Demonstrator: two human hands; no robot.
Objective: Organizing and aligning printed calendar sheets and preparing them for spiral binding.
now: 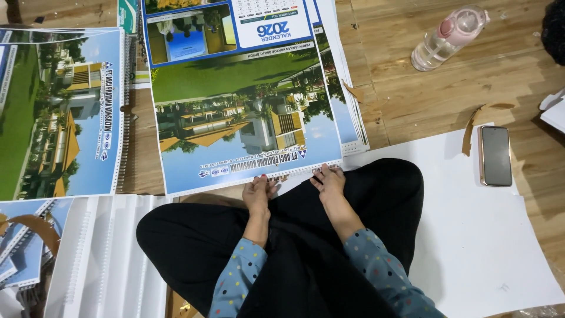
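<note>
A large printed calendar sheet with a building photo, green lawn and blue sky lies on a stack before my crossed legs in black trousers. My left hand rests on the sheet's near edge, fingers curled over the punched margin. My right hand presses the same edge a little to the right, fingertips on the paper. Both sleeves are blue with coloured dots.
A second calendar stack with wire binding lies at the left. White wire-bound sheets sit at the lower left. A white board lies on the wooden floor at the right, with a phone on it. A clear bottle with pink cap lies behind.
</note>
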